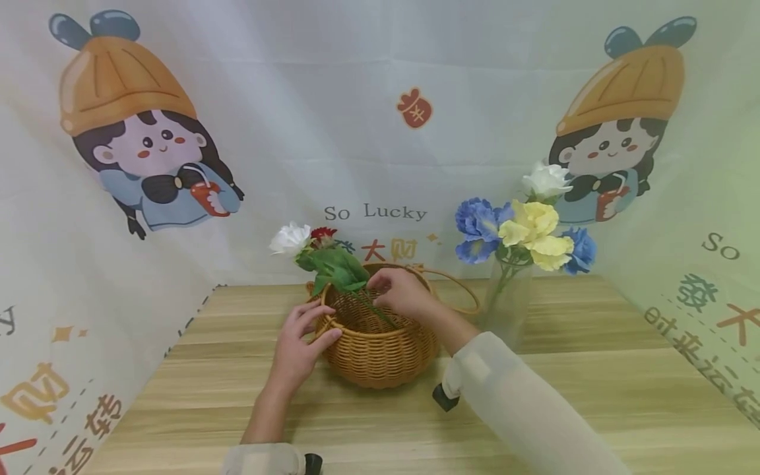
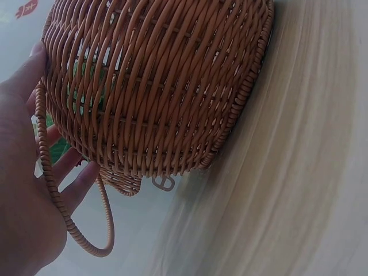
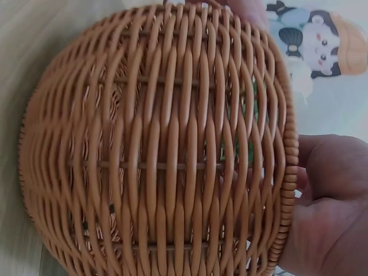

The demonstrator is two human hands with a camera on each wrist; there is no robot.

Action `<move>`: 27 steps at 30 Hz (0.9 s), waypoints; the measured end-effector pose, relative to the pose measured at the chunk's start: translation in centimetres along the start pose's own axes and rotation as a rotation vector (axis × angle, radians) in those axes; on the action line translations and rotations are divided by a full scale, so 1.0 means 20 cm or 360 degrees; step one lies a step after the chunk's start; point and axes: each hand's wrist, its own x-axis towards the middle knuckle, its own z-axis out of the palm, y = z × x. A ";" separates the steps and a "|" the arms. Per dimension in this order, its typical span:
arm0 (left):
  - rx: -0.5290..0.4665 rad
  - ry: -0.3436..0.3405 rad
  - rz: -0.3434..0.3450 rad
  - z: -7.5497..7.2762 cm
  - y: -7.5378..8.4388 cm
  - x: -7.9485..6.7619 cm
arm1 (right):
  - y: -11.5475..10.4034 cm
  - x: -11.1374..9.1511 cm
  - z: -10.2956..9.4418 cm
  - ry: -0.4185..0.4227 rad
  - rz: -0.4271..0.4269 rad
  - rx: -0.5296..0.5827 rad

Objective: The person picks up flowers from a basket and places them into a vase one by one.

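A round wicker basket (image 1: pixel 380 359) stands on the wooden table. Spread fingers of my left hand (image 1: pixel 299 346) rest on its left rim, with the thumb at the front. In the left wrist view, the basket's looped handle (image 2: pixel 86 244) crosses that palm. My right hand (image 1: pixel 400 293) reaches over the basket's opening with bent fingers, right beside a green stem (image 1: pixel 380 315) and leaves (image 1: pixel 341 269); I cannot tell whether it pinches the stem. A white flower (image 1: pixel 291 239) and a dark red flower (image 1: pixel 323 236) lean out over the left rim. The wicker hides the right fingertips in the right wrist view.
To the right of the basket, a clear vase (image 1: pixel 507 316) holds blue flowers (image 1: pixel 477 224), a yellow flower (image 1: pixel 534 231) and a white flower (image 1: pixel 546 180). Another handle loop (image 1: pixel 469 290) sticks out towards it. A printed cloth (image 1: pixel 332 132) hangs behind the table (image 1: pixel 594 389).
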 end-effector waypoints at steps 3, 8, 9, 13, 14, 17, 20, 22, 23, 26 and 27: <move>-0.0002 -0.0006 0.0003 0.00 -0.01 0.00 | 0.02 0.03 0.01 -0.0043 0.0046 0.0037; -0.0002 -0.0006 0.0002 0.00 0.01 0.00 | 0.05 0.06 0.02 -0.0095 0.0136 0.0210; 0.0000 -0.0005 0.0005 0.00 0.01 0.00 | 0.05 0.06 0.02 -0.0108 0.0157 0.0253; 0.0011 -0.0008 0.0000 0.00 0.01 0.00 | 0.05 0.07 0.02 -0.0160 0.0197 0.0350; 0.0013 -0.0009 0.0001 0.00 0.02 0.00 | 0.05 0.07 0.02 -0.0172 0.0205 0.0362; 0.0015 -0.0011 0.0000 0.00 0.02 0.00 | 0.05 0.08 0.02 -0.0211 0.0225 0.0362; 0.0016 -0.0010 -0.0004 0.00 0.02 0.00 | 0.05 0.08 0.03 -0.0256 0.0234 0.0335; 0.0020 -0.0011 -0.0006 0.00 0.02 0.00 | 0.06 0.09 0.03 -0.0296 0.0238 0.0330; 0.0022 -0.0011 -0.0006 0.00 0.02 0.00 | 0.06 0.09 0.03 -0.0318 0.0235 0.0320; 0.0021 -0.0016 -0.0005 0.00 0.02 0.00 | 0.06 0.09 0.04 -0.0375 0.0240 0.0299; 0.0021 -0.0018 -0.0005 0.00 0.02 0.00 | 0.06 0.09 0.04 -0.0390 0.0243 0.0291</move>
